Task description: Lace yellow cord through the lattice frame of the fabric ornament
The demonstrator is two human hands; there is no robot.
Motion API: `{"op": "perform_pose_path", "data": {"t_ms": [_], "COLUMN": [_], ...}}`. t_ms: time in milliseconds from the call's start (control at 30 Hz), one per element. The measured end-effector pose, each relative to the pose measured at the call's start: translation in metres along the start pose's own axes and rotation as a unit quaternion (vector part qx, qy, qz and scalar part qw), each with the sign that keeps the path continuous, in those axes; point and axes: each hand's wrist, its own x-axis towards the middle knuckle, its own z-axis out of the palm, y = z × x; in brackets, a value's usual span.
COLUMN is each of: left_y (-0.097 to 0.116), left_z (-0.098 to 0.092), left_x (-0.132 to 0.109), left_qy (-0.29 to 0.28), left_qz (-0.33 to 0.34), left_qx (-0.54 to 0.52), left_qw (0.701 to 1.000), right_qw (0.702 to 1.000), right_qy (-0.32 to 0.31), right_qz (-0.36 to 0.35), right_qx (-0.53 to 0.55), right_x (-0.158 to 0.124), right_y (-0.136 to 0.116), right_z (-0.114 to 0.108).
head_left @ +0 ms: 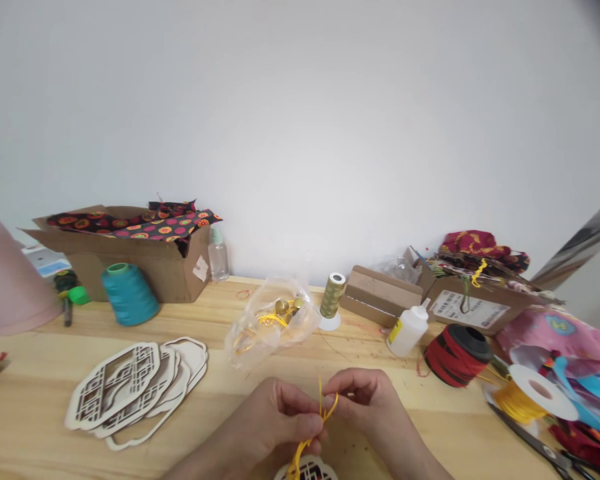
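Both hands meet low in the middle of the head view, over the wooden table. My left hand (283, 417) pinches a yellow cord (300, 450) between thumb and fingers. Just to its right, my right hand (367, 403) is closed on a bent end of the same cord, which forms a small loop between the hands. One thin cord end sticks straight up. Below the left fingers the cord runs down to a pale cut-out wooden piece (310, 469) with dark openwork, partly cut off by the bottom edge.
Left of the hands lie overlapping fretwork wooden panels (117, 390). Behind stand a teal thread cone (129, 293), a plastic bag (275, 317) with yellow cord, and a gold thread spool (333, 297). Rightward are a glue bottle (407, 331), red ribbon roll (453, 360), yellow cord spool (520, 400) and scissors (530, 443).
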Motion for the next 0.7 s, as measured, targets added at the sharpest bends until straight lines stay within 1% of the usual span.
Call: {"op": "perform_pose_path", "data": {"t_ms": [200, 267, 300, 367, 433, 500, 567, 600, 700], "left_y": [-0.005, -0.005, -0.005, -0.004, -0.002, 0.001, 0.004, 0.005, 0.005], "left_z": [0.000, 0.003, 0.004, 0.007, 0.008, 0.008, 0.007, 0.006, 0.004], "left_x": [0.002, 0.002, 0.001, 0.000, -0.002, -0.005, -0.006, -0.006, -0.005], "left_qy": [-0.024, -0.035, -0.039, -0.039, -0.024, 0.013, 0.051, 0.066, 0.074], "left_qz": [-0.008, -0.009, -0.009, -0.011, -0.011, -0.005, 0.003, 0.008, 0.018], "left_qx": [0.017, 0.034, 0.033, -0.004, -0.073, -0.138, -0.184, -0.203, -0.242], "left_qw": [1.000, 0.999, 0.999, 0.999, 0.997, 0.990, 0.982, 0.977, 0.967], "right_qw": [1.000, 1.000, 1.000, 1.000, 0.999, 0.992, 0.965, 0.943, 0.853], "right_qy": [-0.006, -0.018, -0.023, -0.024, -0.005, 0.030, 0.050, 0.047, 0.008], "right_qz": [-0.021, -0.013, -0.003, 0.006, -0.026, -0.104, -0.200, -0.250, -0.376], "right_qx": [-0.013, -0.006, -0.001, 0.001, -0.020, -0.069, -0.161, -0.216, -0.363], "right_x": [-0.002, -0.001, -0.001, 0.001, 0.002, 0.002, 0.000, -0.002, -0.007], "right_y": [-0.003, -0.001, 0.000, 0.001, -0.001, -0.003, -0.007, -0.008, -0.010], "right_z": [0.002, 0.001, 0.001, -0.002, -0.006, -0.009, -0.010, -0.009, -0.002]}}
